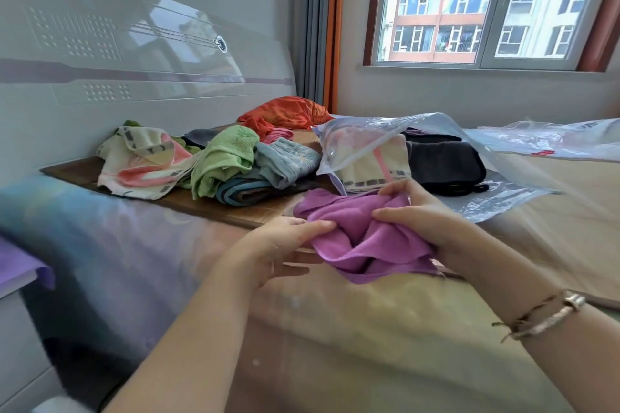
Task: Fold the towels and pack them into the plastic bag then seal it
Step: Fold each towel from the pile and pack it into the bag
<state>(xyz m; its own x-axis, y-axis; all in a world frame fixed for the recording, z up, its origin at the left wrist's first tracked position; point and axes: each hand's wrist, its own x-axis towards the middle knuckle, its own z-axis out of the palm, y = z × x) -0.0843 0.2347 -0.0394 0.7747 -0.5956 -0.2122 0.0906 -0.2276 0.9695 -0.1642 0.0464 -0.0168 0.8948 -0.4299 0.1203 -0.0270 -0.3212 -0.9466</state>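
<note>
A crumpled purple towel (362,235) hangs between both hands above the bed. My left hand (275,245) pinches its left edge between thumb and fingers. My right hand (426,221) grips its right side. Just behind lies a clear plastic bag (365,141), its mouth open toward me, with a folded cream and pink towel (372,164) and dark grey towels (443,161) inside. A heap of unfolded towels sits to the left: a cream and pink one (144,161), a green one (224,157), a grey-blue one (285,157) and a blue striped one (241,191).
An orange cloth (285,112) lies at the back by the curtain. Another clear plastic bag (550,141) lies on the bed (369,329) at the right. The glossy headboard (134,60) stands at the left, a window (486,3) behind.
</note>
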